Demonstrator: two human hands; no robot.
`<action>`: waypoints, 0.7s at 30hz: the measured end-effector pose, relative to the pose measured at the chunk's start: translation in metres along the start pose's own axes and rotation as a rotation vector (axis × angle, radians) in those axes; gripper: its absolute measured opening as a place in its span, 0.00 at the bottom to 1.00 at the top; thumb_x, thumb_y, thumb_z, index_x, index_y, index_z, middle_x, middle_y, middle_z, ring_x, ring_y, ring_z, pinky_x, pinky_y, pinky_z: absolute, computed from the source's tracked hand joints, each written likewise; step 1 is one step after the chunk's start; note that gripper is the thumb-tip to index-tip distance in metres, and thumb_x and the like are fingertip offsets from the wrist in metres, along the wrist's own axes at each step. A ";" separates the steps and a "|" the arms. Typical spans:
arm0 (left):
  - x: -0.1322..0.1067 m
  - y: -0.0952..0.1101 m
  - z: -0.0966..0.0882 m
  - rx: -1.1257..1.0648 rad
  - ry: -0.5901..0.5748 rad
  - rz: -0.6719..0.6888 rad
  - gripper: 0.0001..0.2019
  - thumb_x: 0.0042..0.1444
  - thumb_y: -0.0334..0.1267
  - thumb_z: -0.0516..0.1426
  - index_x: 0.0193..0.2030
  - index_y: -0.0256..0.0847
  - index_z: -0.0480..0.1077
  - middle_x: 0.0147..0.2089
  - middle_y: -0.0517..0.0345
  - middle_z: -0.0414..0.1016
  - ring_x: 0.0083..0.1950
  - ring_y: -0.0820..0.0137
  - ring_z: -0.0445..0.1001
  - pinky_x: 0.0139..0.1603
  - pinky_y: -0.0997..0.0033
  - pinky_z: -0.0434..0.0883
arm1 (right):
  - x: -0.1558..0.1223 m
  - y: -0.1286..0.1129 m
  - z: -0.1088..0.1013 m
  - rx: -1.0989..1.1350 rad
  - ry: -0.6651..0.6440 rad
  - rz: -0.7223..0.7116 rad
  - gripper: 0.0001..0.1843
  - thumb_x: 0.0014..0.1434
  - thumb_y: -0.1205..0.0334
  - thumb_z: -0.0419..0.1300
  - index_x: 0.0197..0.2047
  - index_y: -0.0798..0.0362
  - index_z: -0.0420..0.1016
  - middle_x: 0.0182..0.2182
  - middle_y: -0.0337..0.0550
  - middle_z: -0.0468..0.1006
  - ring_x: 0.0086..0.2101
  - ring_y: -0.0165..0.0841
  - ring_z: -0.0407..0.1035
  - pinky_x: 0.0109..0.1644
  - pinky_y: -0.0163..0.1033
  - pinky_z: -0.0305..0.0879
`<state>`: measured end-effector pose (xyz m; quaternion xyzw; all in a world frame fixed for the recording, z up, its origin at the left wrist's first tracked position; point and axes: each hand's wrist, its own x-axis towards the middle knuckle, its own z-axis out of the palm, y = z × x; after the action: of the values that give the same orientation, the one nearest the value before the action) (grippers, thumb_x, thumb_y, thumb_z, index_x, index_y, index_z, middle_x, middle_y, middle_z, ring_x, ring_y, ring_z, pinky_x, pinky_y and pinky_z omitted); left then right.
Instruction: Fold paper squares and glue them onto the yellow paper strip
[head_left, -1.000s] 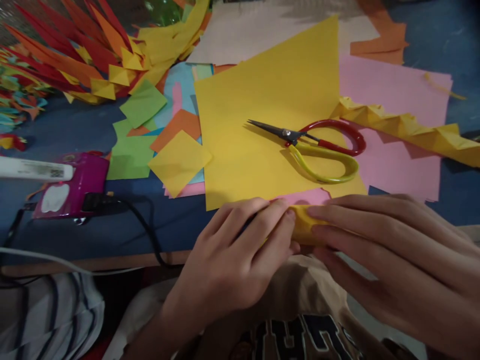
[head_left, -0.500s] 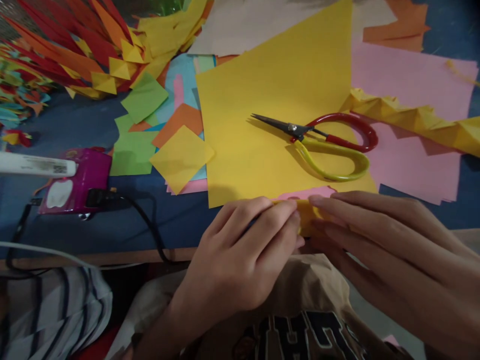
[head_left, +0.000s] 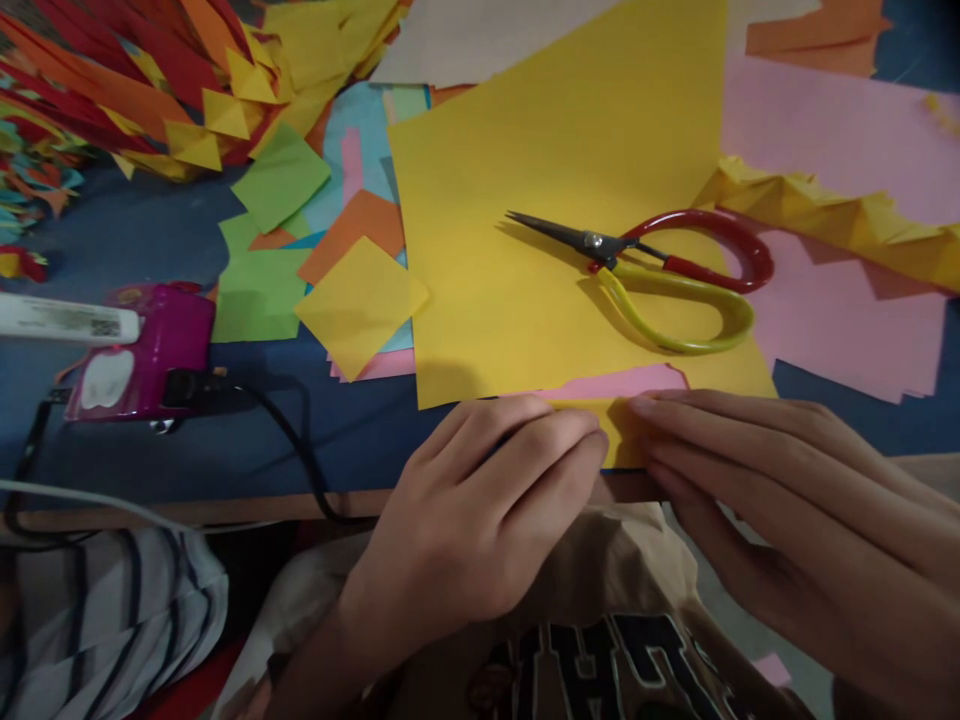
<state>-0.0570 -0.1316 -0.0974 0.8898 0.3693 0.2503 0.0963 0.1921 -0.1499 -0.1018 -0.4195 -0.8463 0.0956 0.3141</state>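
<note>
A small piece of yellow paper [head_left: 621, 436] lies at the table's near edge, its top edge straight like a fold. My left hand [head_left: 480, 510] is curled over its left part, with the fingers bent and pressed down. At the other end, the fingertips of my right hand [head_left: 795, 500] press on the paper, the fingers long and close together. Both hands cover much of it. Just beyond, scissors [head_left: 600, 245] with one red and one yellow-green handle rest on a large yellow sheet [head_left: 480, 300], blades slightly apart and pointing left.
Pink sheets [head_left: 847, 320] lie at the right under a folded yellow strip [head_left: 840, 215]. Square paper pieces [head_left: 364, 308] overlap at the left. A magenta box [head_left: 176, 335] with black cables stands farther left. Red and orange paper fringes [head_left: 150, 80] fill the upper left.
My right fingertips have settled lower against the yellow paper, and more of it shows between my hands. The view has shifted slightly. The scissors stay on the sheet.
</note>
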 end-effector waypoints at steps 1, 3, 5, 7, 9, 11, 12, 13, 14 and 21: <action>0.001 0.000 -0.001 -0.010 -0.014 -0.010 0.13 0.71 0.28 0.62 0.60 0.35 0.77 0.60 0.56 0.83 0.62 0.65 0.76 0.67 0.62 0.75 | 0.000 0.000 0.000 0.004 -0.001 -0.007 0.22 0.61 0.79 0.69 0.58 0.61 0.79 0.60 0.48 0.80 0.60 0.38 0.74 0.63 0.47 0.75; 0.002 -0.001 -0.004 -0.035 -0.039 -0.026 0.13 0.73 0.26 0.58 0.60 0.35 0.77 0.60 0.56 0.82 0.62 0.66 0.76 0.68 0.63 0.73 | 0.000 0.000 0.000 0.008 -0.007 -0.001 0.21 0.62 0.79 0.67 0.58 0.62 0.79 0.60 0.49 0.80 0.60 0.38 0.75 0.63 0.46 0.75; 0.004 -0.003 -0.007 -0.061 -0.071 -0.023 0.14 0.74 0.24 0.54 0.60 0.34 0.77 0.61 0.55 0.81 0.62 0.67 0.75 0.69 0.64 0.72 | 0.001 0.000 0.000 0.002 -0.021 0.006 0.20 0.63 0.78 0.66 0.57 0.61 0.79 0.60 0.48 0.80 0.59 0.38 0.75 0.63 0.46 0.75; 0.006 -0.005 -0.010 -0.080 -0.102 -0.013 0.15 0.75 0.24 0.52 0.60 0.34 0.77 0.61 0.55 0.81 0.61 0.67 0.74 0.69 0.64 0.72 | 0.002 0.002 0.001 -0.015 -0.029 0.004 0.20 0.63 0.76 0.66 0.58 0.60 0.79 0.60 0.47 0.81 0.59 0.39 0.75 0.62 0.47 0.76; 0.008 -0.006 -0.011 -0.088 -0.113 -0.008 0.14 0.76 0.26 0.52 0.60 0.34 0.76 0.62 0.54 0.80 0.61 0.67 0.74 0.69 0.65 0.72 | 0.001 0.004 0.001 -0.032 -0.028 -0.025 0.21 0.63 0.76 0.66 0.59 0.60 0.78 0.60 0.47 0.80 0.59 0.40 0.75 0.62 0.48 0.76; 0.009 -0.007 -0.011 -0.076 -0.122 0.000 0.12 0.76 0.29 0.55 0.59 0.35 0.77 0.64 0.55 0.80 0.61 0.65 0.74 0.67 0.63 0.74 | -0.002 0.005 0.002 -0.043 -0.029 -0.065 0.21 0.62 0.75 0.67 0.58 0.61 0.79 0.61 0.48 0.80 0.60 0.42 0.75 0.64 0.49 0.75; 0.009 -0.006 -0.011 -0.061 -0.137 0.009 0.11 0.75 0.30 0.56 0.59 0.36 0.76 0.65 0.56 0.79 0.61 0.64 0.74 0.66 0.62 0.74 | -0.003 0.006 0.001 -0.048 -0.034 -0.081 0.20 0.61 0.75 0.68 0.57 0.61 0.79 0.62 0.48 0.79 0.61 0.42 0.74 0.64 0.50 0.75; 0.009 -0.006 -0.011 -0.040 -0.154 0.019 0.10 0.75 0.32 0.58 0.59 0.37 0.76 0.66 0.57 0.78 0.61 0.63 0.74 0.65 0.60 0.75 | -0.003 0.007 0.001 -0.055 -0.039 -0.087 0.19 0.61 0.75 0.68 0.55 0.61 0.80 0.62 0.48 0.79 0.62 0.43 0.74 0.65 0.51 0.74; 0.010 -0.005 -0.011 -0.016 -0.176 0.030 0.10 0.75 0.33 0.58 0.58 0.39 0.76 0.67 0.59 0.78 0.61 0.62 0.74 0.64 0.58 0.76 | -0.003 0.007 0.000 -0.063 -0.046 -0.096 0.18 0.61 0.75 0.68 0.54 0.61 0.80 0.62 0.48 0.79 0.62 0.44 0.74 0.66 0.52 0.74; 0.013 0.001 -0.012 0.144 -0.194 0.093 0.05 0.76 0.35 0.57 0.47 0.41 0.75 0.72 0.57 0.74 0.61 0.59 0.73 0.62 0.53 0.77 | -0.003 0.015 -0.003 -0.138 -0.008 -0.163 0.18 0.62 0.72 0.68 0.56 0.58 0.81 0.62 0.45 0.80 0.58 0.44 0.77 0.63 0.51 0.74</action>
<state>-0.0547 -0.1227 -0.0819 0.9307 0.3334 0.1399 0.0556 0.2048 -0.1434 -0.1070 -0.3695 -0.8835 0.0130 0.2877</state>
